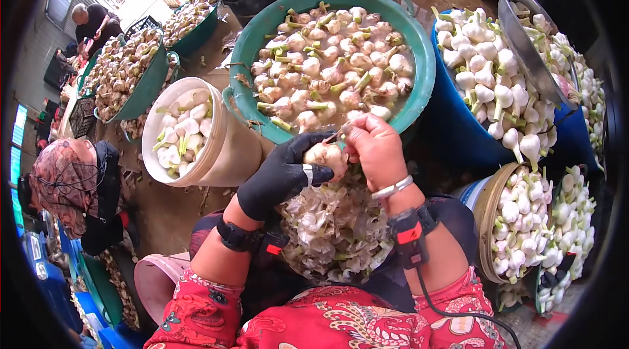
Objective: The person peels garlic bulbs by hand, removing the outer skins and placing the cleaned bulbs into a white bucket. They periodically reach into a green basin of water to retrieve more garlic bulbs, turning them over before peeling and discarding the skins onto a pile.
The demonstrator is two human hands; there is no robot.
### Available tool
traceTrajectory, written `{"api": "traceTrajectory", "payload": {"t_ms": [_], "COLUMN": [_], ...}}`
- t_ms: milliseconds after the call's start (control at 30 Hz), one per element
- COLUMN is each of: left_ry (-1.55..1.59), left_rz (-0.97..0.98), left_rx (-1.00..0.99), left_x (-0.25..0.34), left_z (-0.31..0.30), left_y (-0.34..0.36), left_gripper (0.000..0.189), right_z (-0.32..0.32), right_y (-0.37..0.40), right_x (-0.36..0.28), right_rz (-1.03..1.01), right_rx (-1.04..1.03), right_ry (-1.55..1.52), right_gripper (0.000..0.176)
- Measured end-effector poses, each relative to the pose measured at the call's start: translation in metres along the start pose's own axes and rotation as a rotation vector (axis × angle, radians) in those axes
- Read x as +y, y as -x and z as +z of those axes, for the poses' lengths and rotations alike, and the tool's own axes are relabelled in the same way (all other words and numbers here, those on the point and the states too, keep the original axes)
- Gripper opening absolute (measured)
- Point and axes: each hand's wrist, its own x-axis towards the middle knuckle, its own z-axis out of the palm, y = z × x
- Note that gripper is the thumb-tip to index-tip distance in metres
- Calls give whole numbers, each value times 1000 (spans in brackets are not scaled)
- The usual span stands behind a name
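Note:
My left hand, in a black glove with a ring over one finger, is wrapped round a garlic bulb with pale, brown-streaked skin. My right hand is bare and pinches at the top of that bulb. The thin brownish bit between its fingertips is too small to make out well. Below both hands, a heap of papery garlic peelings lies in my lap area. Just beyond them, a green tub holds many unpeeled bulbs in murky water.
To the left stands a white bucket of peeled garlic. On the right are a heaped blue barrel, a metal basin and another bucket. A person in a patterned head covering sits at left; another person bends farther back.

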Motion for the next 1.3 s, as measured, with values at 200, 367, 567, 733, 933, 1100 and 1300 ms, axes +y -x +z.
{"api": "traceTrajectory", "payload": {"t_ms": [200, 367, 567, 733, 933, 1100, 1300], "left_ry": [339, 343, 410, 364, 256, 586, 569], "left_rz": [-8, 73, 53, 84, 62, -23, 73], "left_rx": [-16, 74, 63, 122, 168, 29, 101], "left_x": [11, 9, 7, -5, -8, 0, 0], "left_z": [-2, 5, 9, 17, 21, 20, 13], "left_y": [10, 5, 0, -10, -11, -3, -3], "left_gripper": [65, 69, 64, 64, 62, 62, 61], "right_z": [-19, -25, -13, -7, -6, -20, -21], "right_y": [-4, 15, 23, 21, 22, 13, 22], "right_x": [0, -6, -31, -18, -19, -11, -15], "right_rz": [295, 219, 33, -84, -298, 166, -89], "right_rx": [416, -258, 21, 66, 170, 241, 65], "right_ry": [-262, 223, 102, 113, 376, 92, 407], "right_gripper": [3, 24, 12, 8, 7, 15, 6]}}
